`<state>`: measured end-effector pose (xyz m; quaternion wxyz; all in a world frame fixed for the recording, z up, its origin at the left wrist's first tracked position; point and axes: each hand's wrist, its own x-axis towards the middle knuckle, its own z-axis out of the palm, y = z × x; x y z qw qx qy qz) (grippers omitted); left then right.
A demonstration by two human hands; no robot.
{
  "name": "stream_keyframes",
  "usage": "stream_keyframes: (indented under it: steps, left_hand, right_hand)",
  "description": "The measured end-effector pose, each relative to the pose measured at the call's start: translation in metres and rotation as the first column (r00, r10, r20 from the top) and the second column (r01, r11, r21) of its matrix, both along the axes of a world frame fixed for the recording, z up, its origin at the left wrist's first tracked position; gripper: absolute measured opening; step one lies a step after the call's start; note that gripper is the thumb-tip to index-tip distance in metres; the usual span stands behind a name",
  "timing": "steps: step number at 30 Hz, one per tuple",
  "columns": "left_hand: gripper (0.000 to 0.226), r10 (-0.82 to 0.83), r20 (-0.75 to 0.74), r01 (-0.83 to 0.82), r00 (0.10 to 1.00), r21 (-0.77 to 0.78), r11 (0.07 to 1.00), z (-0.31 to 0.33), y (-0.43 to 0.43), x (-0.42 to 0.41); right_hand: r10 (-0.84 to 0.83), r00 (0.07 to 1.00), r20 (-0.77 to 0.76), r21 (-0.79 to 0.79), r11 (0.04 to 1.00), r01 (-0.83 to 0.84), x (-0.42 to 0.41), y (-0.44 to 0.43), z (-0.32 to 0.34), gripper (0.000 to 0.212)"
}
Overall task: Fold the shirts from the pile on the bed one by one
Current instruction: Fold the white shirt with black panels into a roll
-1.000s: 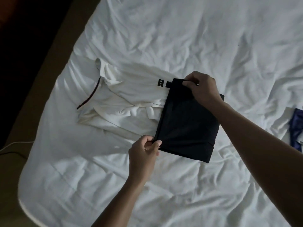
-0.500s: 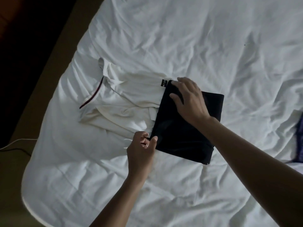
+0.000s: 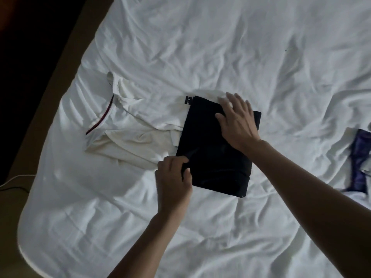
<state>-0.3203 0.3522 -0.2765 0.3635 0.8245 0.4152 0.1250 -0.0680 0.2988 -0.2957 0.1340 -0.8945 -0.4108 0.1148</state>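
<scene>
A black shirt (image 3: 210, 149), folded into a compact rectangle, lies in the middle of the bed (image 3: 220, 47), overlapping the right edge of a folded white shirt (image 3: 136, 127) with a dark red trim line. My right hand (image 3: 236, 121) lies flat with straight fingers on the black shirt's far right part. My left hand (image 3: 173, 179) pinches the near left edge of the black shirt between thumb and fingers.
A blue and white garment (image 3: 359, 161) lies at the bed's right edge, partly cut off. The bed's left edge borders a brown floor strip (image 3: 40, 97), where a white cable (image 3: 12, 181) runs. Wrinkled white sheet spreads all around.
My right hand let go of the black shirt's top corner, opened flat and slid rightward across the shirt. My left hand keeps its pinch on the near left edge.
</scene>
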Motion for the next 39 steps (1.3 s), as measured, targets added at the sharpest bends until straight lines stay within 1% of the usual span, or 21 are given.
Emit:
stream_keyframes:
  steps: [2, 3, 4, 6, 7, 8, 9, 11, 13, 16, 18, 20, 22, 24, 25, 28, 30, 33, 34, 37, 39]
  left_hand:
    - [0.021, -0.15, 0.046, 0.149, 0.988, 0.03, 0.988, 0.002, -0.024, 0.017]
    - [0.02, -0.231, 0.053, 0.228, 0.972, 0.054, 0.972, 0.002, -0.039, 0.026]
    - [0.023, -0.308, 0.039, 0.304, 0.95, 0.084, 0.949, 0.001, -0.055, 0.035]
    - [0.04, -0.429, -0.044, 0.431, 0.902, 0.122, 0.894, -0.005, -0.086, 0.051]
    - [0.049, -0.459, -0.102, 0.47, 0.882, 0.133, 0.873, -0.009, -0.097, 0.056]
    - [0.053, -0.47, -0.145, 0.489, 0.87, 0.15, 0.859, -0.014, -0.105, 0.059]
    - [0.051, -0.467, -0.167, 0.492, 0.868, 0.174, 0.853, -0.02, -0.108, 0.059]
    - [0.036, -0.456, -0.189, 0.491, 0.87, 0.235, 0.839, -0.028, -0.11, 0.055]
    - [0.028, -0.476, -0.209, 0.519, 0.854, 0.279, 0.808, -0.033, -0.11, 0.049]
    - [0.025, -0.495, -0.209, 0.538, 0.843, 0.314, 0.783, -0.032, -0.11, 0.044]
    - [0.024, -0.48, -0.207, 0.522, 0.853, 0.303, 0.797, -0.029, -0.113, 0.042]
    - [0.022, -0.439, -0.203, 0.481, 0.875, 0.273, 0.833, -0.024, -0.119, 0.04]
    - [0.035, -0.392, -0.218, 0.437, 0.894, 0.225, 0.871, -0.021, -0.129, 0.04]
    - [0.052, -0.347, -0.265, 0.397, 0.9, 0.17, 0.902, -0.019, -0.135, 0.046]
    - [0.053, -0.323, -0.283, 0.374, 0.903, 0.153, 0.915, -0.02, -0.135, 0.051]
    - [0.038, -0.303, -0.269, 0.353, 0.914, 0.159, 0.922, -0.023, -0.126, 0.059]
    - [0.034, -0.316, -0.188, 0.344, 0.93, 0.139, 0.928, -0.018, -0.115, 0.057]
    - [0.026, -0.267, -0.008, 0.267, 0.964, 0.022, 0.963, 0.01, -0.095, 0.044]
    - [0.025, -0.236, 0.043, 0.237, 0.971, -0.013, 0.971, 0.021, -0.088, 0.037]
    - [0.027, -0.077, 0.167, 0.101, 0.983, -0.141, 0.985, 0.061, -0.058, 0.014]
    - [0.026, 0.067, 0.173, -0.017, 0.983, -0.277, 0.961, 0.088, -0.03, -0.001]
  right_hand:
    - [-0.156, 0.988, -0.013, -0.017, 0.988, 0.156, 0.017, -0.02, 0.004, 0.05]
    - [-0.233, 0.971, -0.058, -0.037, 0.972, 0.231, 0.024, -0.028, 0.006, 0.051]
    - [-0.303, 0.945, -0.122, -0.06, 0.953, 0.298, 0.03, -0.034, 0.007, 0.052]
    - [-0.404, 0.878, -0.256, -0.123, 0.915, 0.385, 0.04, -0.041, 0.01, 0.053]
    - [-0.433, 0.846, -0.312, -0.147, 0.902, 0.407, 0.043, -0.043, 0.01, 0.051]
    - [-0.456, 0.812, -0.365, -0.155, 0.889, 0.43, 0.047, -0.045, 0.01, 0.047]
    - [-0.475, 0.776, -0.415, -0.144, 0.877, 0.459, 0.05, -0.044, 0.009, 0.039]
    - [-0.502, 0.718, -0.481, -0.086, 0.842, 0.532, 0.057, -0.043, 0.007, 0.017]
    - [-0.508, 0.702, -0.499, -0.031, 0.82, 0.572, 0.063, -0.041, 0.006, 0.004]
    - [-0.505, 0.7, -0.505, 0.022, 0.803, 0.596, 0.063, -0.041, 0.003, 0.003]
    - [-0.514, 0.684, -0.518, 0.043, 0.783, 0.62, 0.059, -0.045, 0.0, 0.004]
    - [-0.52, 0.672, -0.527, 0.037, 0.776, 0.63, 0.056, -0.051, 0.001, 0.022]
    - [-0.537, 0.664, -0.521, -0.026, 0.787, 0.616, 0.058, -0.059, 0.006, 0.038]
    - [-0.53, 0.667, -0.524, -0.091, 0.813, 0.575, 0.061, -0.065, 0.012, 0.036]
    - [-0.52, 0.662, -0.539, -0.095, 0.819, 0.566, 0.063, -0.067, 0.012, 0.031]
    - [-0.495, 0.651, -0.575, -0.058, 0.819, 0.571, 0.068, -0.069, 0.022, 0.019]
    - [-0.446, 0.614, -0.651, -0.019, 0.818, 0.575, 0.068, -0.065, 0.034, 0.018]
    - [-0.328, 0.52, -0.789, 0.036, 0.82, 0.572, 0.064, -0.047, 0.066, 0.012]
    - [-0.3, 0.514, -0.804, 0.046, 0.83, 0.555, 0.062, -0.037, 0.077, 0.011]
    - [-0.208, 0.516, -0.831, 0.088, 0.866, 0.492, 0.052, 0.0, 0.106, 0.01]
    - [-0.154, 0.515, -0.843, 0.125, 0.876, 0.466, 0.041, 0.032, 0.12, 0.005]
